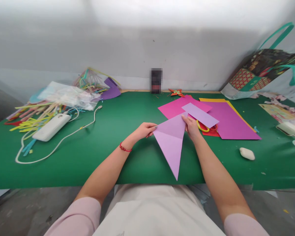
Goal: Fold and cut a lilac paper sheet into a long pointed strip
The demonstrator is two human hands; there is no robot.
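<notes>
A light purple sheet of paper (170, 141), folded into a triangle with a crease across it, is held up over the table with its long point toward me. My left hand (147, 130) pinches its left corner. At the upper right corner, my right hand (191, 127) grips the paper between thumb and fingers. Just behind lies a light purple paper strip (200, 114) on top of a pink sheet (169, 106). Yellow-handled scissors (203, 126) are partly hidden by the strip and my right hand.
Purple paper (238, 123) lies on the green table (108, 147). A white power bank (52, 127) with a cable and a pile of coloured strips (34, 114) sit left. Right are a white earbud case (247, 153) and a patterned bag (250, 78). An orange paper star (176, 92) lies behind.
</notes>
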